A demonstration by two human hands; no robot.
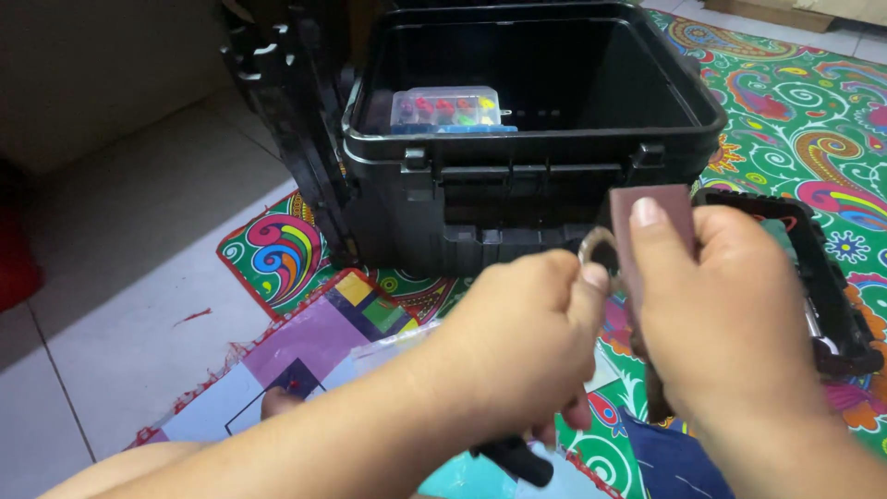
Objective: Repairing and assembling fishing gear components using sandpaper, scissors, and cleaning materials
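My right hand (730, 323) grips a flat reddish-brown rectangular block (651, 217), held upright with the thumb across its face. My left hand (522, 342) is closed around a tool with a black handle (513, 457) poking out below the fist and a small metal ring-shaped end (596, 248) touching the block's left edge. Both hands hover in front of a big open black plastic toolbox (531, 139). Inside it lies a clear compartment case (446, 109) with coloured small parts.
The box's black lid (296, 120) hangs open on the left. A black tray (827, 277) lies to the right behind my right hand. A colourful patterned mat (813, 111) covers the floor; pale tiles (111, 305) lie on the left. A purple game board (314, 342) sits below.
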